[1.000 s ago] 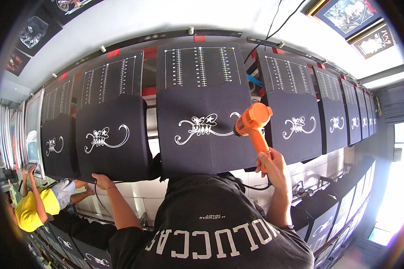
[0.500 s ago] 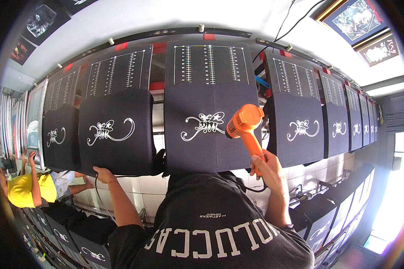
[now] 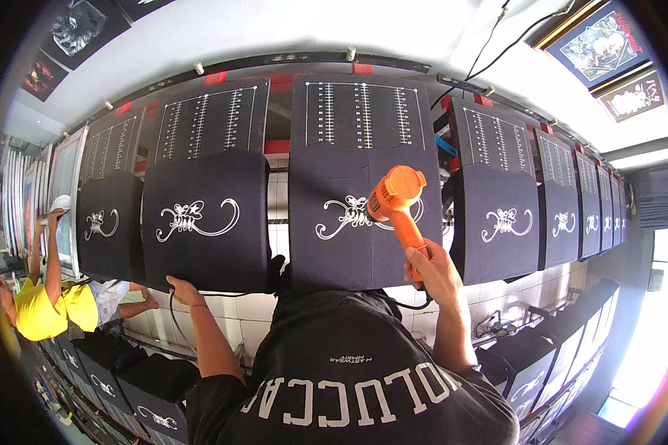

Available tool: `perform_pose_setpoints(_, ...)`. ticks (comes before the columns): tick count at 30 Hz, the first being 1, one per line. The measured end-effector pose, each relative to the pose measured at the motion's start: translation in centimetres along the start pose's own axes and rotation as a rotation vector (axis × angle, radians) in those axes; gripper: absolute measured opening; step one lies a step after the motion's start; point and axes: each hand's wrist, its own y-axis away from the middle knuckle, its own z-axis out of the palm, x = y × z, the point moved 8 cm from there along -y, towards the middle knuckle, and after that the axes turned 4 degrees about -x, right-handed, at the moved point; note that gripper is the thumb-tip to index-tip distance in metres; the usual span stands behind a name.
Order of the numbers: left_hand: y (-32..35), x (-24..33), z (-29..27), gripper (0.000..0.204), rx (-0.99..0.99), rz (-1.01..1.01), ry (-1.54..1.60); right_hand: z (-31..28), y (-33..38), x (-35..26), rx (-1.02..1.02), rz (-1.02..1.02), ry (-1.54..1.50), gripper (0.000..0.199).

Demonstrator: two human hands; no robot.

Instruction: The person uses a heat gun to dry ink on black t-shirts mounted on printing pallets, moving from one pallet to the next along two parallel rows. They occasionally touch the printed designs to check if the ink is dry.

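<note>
My right hand [image 3: 432,271] is wrapped round the handle of an orange heat gun [image 3: 402,187]. Its dark nozzle points left, over the white line print on a black shirt [image 3: 334,259]. That shirt is stretched over the middle board [image 3: 341,111], which carries white ruler marks. Part of the print is hidden behind the gun. A black cord [image 3: 419,305] hangs below the handle. My left hand [image 3: 184,291] is closed on a thin dark cable [image 3: 177,319] at the front edge of the neighbouring board on the left, which bears another printed black shirt [image 3: 200,259].
More boards with printed black shirts [image 3: 493,256] run along both sides, and another row [image 3: 152,386] stands behind me. At far left, a person in a yellow top [image 3: 78,308] reaches toward upright framed screens [image 3: 68,200]. A dark rail [image 3: 304,57] borders the boards' far end.
The heat gun has moved left across the print, nearer its middle. My left hand stays by the left board's edge. The person in yellow has raised an arm to the screen. The view has shifted slightly.
</note>
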Motion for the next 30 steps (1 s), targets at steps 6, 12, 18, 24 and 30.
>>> perform_pose_setpoints(6, -1.9, 0.6, -1.2, 0.072, 0.035, 0.160, -0.109, 0.3, 0.7, 0.1, -0.041, 0.019, 0.019, 0.029)
perform_pose_setpoints(12, -4.1, 2.8, -1.8, 0.067, 0.129, 0.285, -0.125, 1.0, 0.0, 0.4, 0.028, 0.008, 0.027, 0.030)
perform_pose_setpoints(18, -11.9, 2.1, -3.1, 0.068, 0.139, 0.393, -0.307, 2.2, -0.2, 0.2, 0.010, 0.012, -0.011, 0.029)
perform_pose_setpoints(24, -12.0, 1.4, -1.7, 0.074, -0.055, 0.287, -0.166, 3.1, 0.0, 0.1, -0.041, 0.025, 0.045, 0.028)
perform_pose_setpoints(30, -10.0, 2.1, -1.4, 0.075, -0.063, 0.191, -0.043, 3.9, -1.0, -0.5, -0.025, 0.034, 0.052, 0.028)
